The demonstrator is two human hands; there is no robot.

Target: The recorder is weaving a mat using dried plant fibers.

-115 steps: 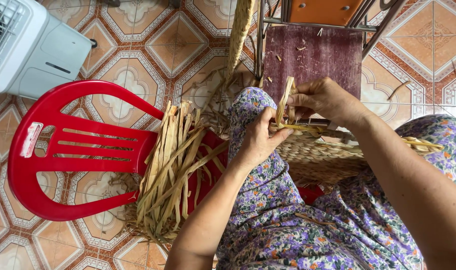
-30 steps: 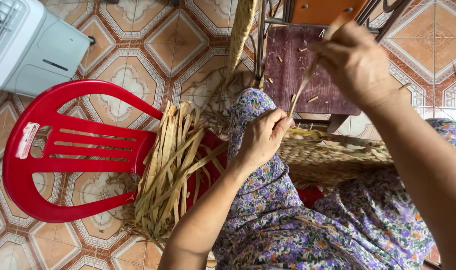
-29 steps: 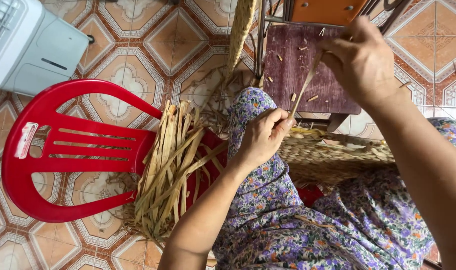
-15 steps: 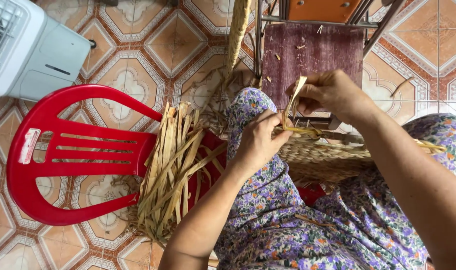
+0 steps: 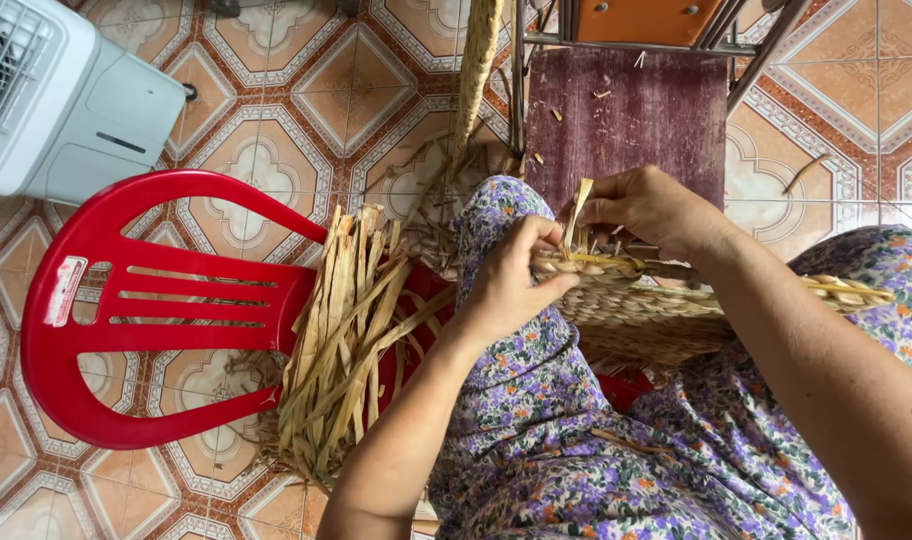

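Observation:
A half-woven straw basket (image 5: 666,310) lies across my lap, over purple flowered cloth. My left hand (image 5: 511,285) presses on the basket's rim at its left end, fingers curled on the weave. My right hand (image 5: 646,205) pinches a pale dried strand (image 5: 579,205) that stands up from the rim, just beside my left fingertips. Both hands nearly touch over the rim. A bundle of dried flat strands (image 5: 351,330) rests on the seat of a red plastic chair (image 5: 136,320) to the left of my knee.
A white and grey fan unit (image 5: 61,95) stands at the top left on the patterned tile floor (image 5: 276,120). A dark red mat (image 5: 636,110) with straw bits lies ahead, under a metal-legged orange stool (image 5: 656,20). A woven straw band (image 5: 476,60) hangs by it.
My right hand, raised high with the strand drawn out one second ago, has come back down to the basket's rim beside my left hand. My left hand stayed on the rim.

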